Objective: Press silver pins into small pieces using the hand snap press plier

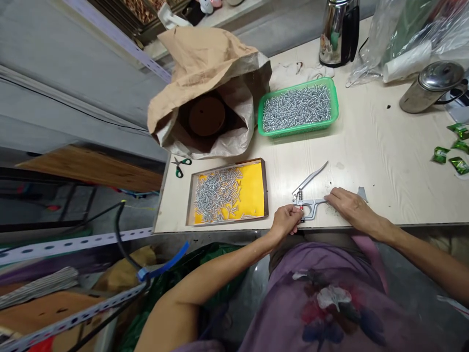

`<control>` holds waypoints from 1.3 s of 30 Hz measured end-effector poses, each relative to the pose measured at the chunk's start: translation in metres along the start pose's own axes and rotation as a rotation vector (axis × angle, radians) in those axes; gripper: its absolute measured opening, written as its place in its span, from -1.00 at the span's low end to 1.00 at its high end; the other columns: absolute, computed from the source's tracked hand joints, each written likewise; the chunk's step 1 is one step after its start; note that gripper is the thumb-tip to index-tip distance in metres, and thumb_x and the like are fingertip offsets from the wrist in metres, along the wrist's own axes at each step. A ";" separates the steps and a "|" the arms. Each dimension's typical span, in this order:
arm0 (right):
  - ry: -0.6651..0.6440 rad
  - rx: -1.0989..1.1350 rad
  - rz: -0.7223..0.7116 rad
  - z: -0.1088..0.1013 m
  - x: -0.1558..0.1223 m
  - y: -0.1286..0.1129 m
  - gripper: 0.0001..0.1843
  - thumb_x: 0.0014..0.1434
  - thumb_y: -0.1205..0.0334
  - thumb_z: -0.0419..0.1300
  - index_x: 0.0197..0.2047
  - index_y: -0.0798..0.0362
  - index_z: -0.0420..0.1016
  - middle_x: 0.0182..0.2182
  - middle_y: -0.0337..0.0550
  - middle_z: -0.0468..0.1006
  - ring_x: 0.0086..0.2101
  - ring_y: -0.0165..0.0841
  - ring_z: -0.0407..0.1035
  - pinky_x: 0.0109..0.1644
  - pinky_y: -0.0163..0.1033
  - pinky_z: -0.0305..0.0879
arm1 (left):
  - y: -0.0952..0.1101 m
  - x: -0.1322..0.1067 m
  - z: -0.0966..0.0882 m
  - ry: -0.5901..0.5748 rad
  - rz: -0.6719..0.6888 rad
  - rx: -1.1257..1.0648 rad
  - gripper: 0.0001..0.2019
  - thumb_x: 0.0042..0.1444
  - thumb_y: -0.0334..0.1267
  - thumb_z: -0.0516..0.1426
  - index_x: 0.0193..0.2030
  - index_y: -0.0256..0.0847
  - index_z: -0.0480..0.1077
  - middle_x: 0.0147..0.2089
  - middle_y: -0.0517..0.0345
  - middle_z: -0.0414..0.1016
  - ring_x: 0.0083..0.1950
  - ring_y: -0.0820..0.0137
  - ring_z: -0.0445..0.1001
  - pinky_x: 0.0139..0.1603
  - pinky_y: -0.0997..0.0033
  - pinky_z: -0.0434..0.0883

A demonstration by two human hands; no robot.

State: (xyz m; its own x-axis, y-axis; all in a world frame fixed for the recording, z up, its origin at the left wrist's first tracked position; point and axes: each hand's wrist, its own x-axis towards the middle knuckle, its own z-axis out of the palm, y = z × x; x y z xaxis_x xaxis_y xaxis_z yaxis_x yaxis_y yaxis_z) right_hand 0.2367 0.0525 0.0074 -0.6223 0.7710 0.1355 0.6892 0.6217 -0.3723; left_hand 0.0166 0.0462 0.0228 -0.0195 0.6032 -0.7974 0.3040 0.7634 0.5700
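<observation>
A grey lever tool (311, 208) with a looped frame, a small spring and a long raised lever (315, 177) lies at the table's front edge. The fingers of my left hand (286, 219) are pinched together at its head, beside a small red part; what is between the fingertips is too small to tell. My right hand (348, 208) is closed over the tool's handle, whose flared end shows past the knuckles. To the left is a shallow tray (252, 188) with a yellow bottom, holding a heap of small metal screw-like pieces (216, 193).
Behind stands a green plastic basket (298, 129) full of similar small metal pieces. An open brown paper sack (205, 63), scissors (179, 166), a steel kettle (339, 34), a lidded metal jug (427, 90), plastic bags (410, 49) and green-wrapped packets (440, 155) are on the table.
</observation>
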 end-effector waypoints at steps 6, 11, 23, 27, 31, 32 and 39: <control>0.005 -0.031 -0.008 0.002 0.000 0.001 -0.70 0.25 0.54 -0.10 -0.27 0.08 0.40 -0.36 -0.07 0.41 -0.35 -0.29 0.25 -0.31 -0.23 0.14 | -0.003 -0.002 -0.001 -0.045 -0.030 -0.083 -0.85 0.13 -0.37 0.18 -0.43 -0.26 0.30 -0.68 0.41 0.29 -0.79 0.64 0.19 -0.78 0.67 0.11; -0.028 -0.018 0.008 0.000 -0.001 -0.003 -0.69 0.24 0.55 -0.11 -0.31 0.06 0.37 -0.34 -0.05 0.43 -0.35 -0.30 0.26 -0.29 -0.23 0.16 | 0.003 0.003 -0.007 -0.111 -0.142 -0.071 -0.82 0.12 -0.36 0.22 -0.42 -0.26 0.29 -0.67 0.35 0.34 -0.77 0.61 0.25 -0.75 0.66 0.18; -0.162 -0.095 -0.057 -0.007 0.039 0.050 0.01 0.02 -0.31 0.24 0.37 0.09 0.06 0.35 0.23 0.08 0.26 0.16 0.00 0.15 0.16 0.15 | 0.006 0.000 -0.006 -0.108 -0.165 -0.060 -0.83 0.18 -0.40 0.18 -0.42 -0.28 0.29 -0.69 0.37 0.34 -0.78 0.64 0.23 -0.76 0.69 0.18; -0.242 -0.126 -0.096 -0.003 0.054 0.058 0.08 -0.02 -0.36 0.21 0.38 0.12 0.02 0.25 0.19 0.27 0.22 0.10 0.08 0.17 0.10 0.13 | 0.004 -0.002 -0.006 -0.103 -0.159 -0.072 -0.83 0.16 -0.36 0.20 -0.41 -0.28 0.30 -0.68 0.37 0.34 -0.78 0.64 0.23 -0.77 0.70 0.16; -0.244 -0.168 -0.078 -0.008 0.058 0.049 -0.08 -0.05 -0.25 0.29 0.24 0.14 0.22 0.06 0.14 0.44 0.02 0.01 0.27 0.03 0.00 0.21 | 0.003 -0.002 -0.004 -0.088 -0.162 -0.075 -0.82 0.15 -0.33 0.21 -0.41 -0.28 0.31 -0.68 0.37 0.33 -0.78 0.64 0.22 -0.76 0.69 0.16; -0.248 -0.178 -0.077 -0.010 0.058 0.046 -0.15 -0.04 -0.20 0.31 0.19 0.15 0.27 0.01 0.13 0.46 -0.02 -0.01 0.28 0.00 -0.02 0.21 | 0.003 -0.001 -0.004 -0.084 -0.162 -0.075 -0.82 0.15 -0.31 0.22 -0.40 -0.28 0.30 -0.68 0.37 0.33 -0.78 0.64 0.22 -0.76 0.69 0.15; -0.212 -0.236 -0.090 -0.016 0.043 0.029 -0.60 0.11 0.06 0.29 -0.09 0.16 0.40 -0.19 0.08 0.50 -0.17 -0.12 0.29 -0.11 -0.10 0.15 | -0.009 -0.004 -0.006 -0.057 -0.061 0.121 -0.83 0.23 -0.23 0.13 -0.34 -0.28 0.34 -0.63 0.36 0.30 -0.74 0.60 0.19 -0.69 0.59 0.18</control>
State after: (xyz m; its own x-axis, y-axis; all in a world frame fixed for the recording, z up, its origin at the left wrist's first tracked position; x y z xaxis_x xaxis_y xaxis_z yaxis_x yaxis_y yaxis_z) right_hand 0.2360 0.1057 0.0167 -0.7311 0.6807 -0.0449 0.6793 0.7203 -0.1407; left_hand 0.0083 0.0386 0.0220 0.0112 0.5398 -0.8417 0.4163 0.7628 0.4947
